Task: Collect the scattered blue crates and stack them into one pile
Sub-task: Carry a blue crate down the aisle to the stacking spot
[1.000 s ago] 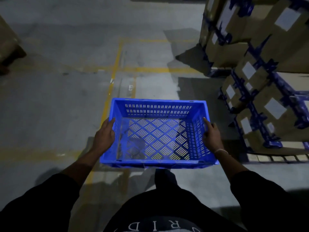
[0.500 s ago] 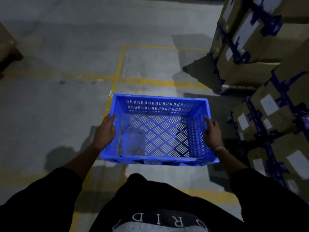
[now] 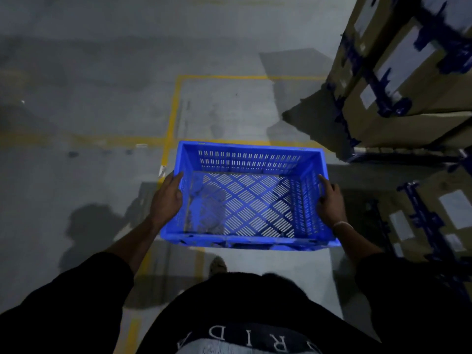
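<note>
Blue crate [image 3: 245, 198] (slotted walls, diamond-lattice base); grey floor [image 3: 89, 85], yellow lines [image 3: 173, 111]; brown cartons [image 3: 408, 98], blue strapping.

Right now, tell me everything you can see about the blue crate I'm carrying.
The blue crate looks like moulded plastic, rectangular and open-topped, with slotted walls and a diamond-lattice slotted base. It appears empty, held roughly level above the concrete floor. The left hand grips its left wall and the right hand its right wall, fingers over the rim.
</note>
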Action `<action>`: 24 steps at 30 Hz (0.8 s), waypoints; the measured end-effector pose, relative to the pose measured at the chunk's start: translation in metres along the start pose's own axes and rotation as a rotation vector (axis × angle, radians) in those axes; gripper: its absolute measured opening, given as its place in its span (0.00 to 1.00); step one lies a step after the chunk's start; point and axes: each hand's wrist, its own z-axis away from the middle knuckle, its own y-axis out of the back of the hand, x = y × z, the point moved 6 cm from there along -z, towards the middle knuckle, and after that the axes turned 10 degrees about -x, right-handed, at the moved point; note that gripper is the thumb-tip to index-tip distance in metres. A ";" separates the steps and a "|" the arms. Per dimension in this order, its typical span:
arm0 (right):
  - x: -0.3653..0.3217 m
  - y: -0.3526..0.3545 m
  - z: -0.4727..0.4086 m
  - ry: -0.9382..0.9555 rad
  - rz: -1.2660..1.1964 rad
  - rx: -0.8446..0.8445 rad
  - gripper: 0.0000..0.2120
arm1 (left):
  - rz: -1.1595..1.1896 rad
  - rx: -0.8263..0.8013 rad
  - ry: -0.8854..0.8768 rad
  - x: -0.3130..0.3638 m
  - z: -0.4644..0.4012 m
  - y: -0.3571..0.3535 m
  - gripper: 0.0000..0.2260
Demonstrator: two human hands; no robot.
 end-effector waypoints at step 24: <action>-0.007 -0.089 -0.494 -0.130 0.091 -0.159 0.37 | 0.096 -0.296 0.169 -0.095 -0.459 -0.074 0.34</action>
